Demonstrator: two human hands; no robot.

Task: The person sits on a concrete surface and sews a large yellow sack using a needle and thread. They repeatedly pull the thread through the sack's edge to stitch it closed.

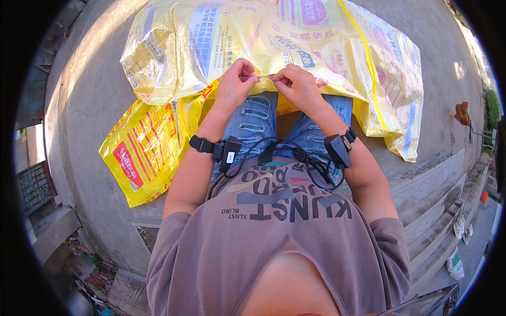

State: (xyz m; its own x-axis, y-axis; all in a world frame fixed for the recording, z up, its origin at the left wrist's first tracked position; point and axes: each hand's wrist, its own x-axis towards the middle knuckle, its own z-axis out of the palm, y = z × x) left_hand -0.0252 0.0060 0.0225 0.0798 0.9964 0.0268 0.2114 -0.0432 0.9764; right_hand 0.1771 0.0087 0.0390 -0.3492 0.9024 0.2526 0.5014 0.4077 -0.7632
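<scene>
Over my knees lies a large yellow woven plastic sack sheet [253, 43], inside out, with faint printing showing through. My left hand [237, 81] pinches a thin strand [262, 76] just above its near edge. Opposite it, my right hand [294, 83] pinches the strand's other end between thumb and forefinger. The two sets of fingertips are a small gap apart. Whether a needle is part of the strand is too small to tell. A bright yellow printed sack part [146, 154] hangs down to the left of my legs.
Black wrist-worn devices [231, 152] are strapped to both forearms, their black cable [312, 158] coiled in my lap. Concrete ground [91, 102] surrounds me. Concrete steps [431, 185] are at right, with white shoes [459, 226] beyond. A brown chicken [461, 113] stands far right.
</scene>
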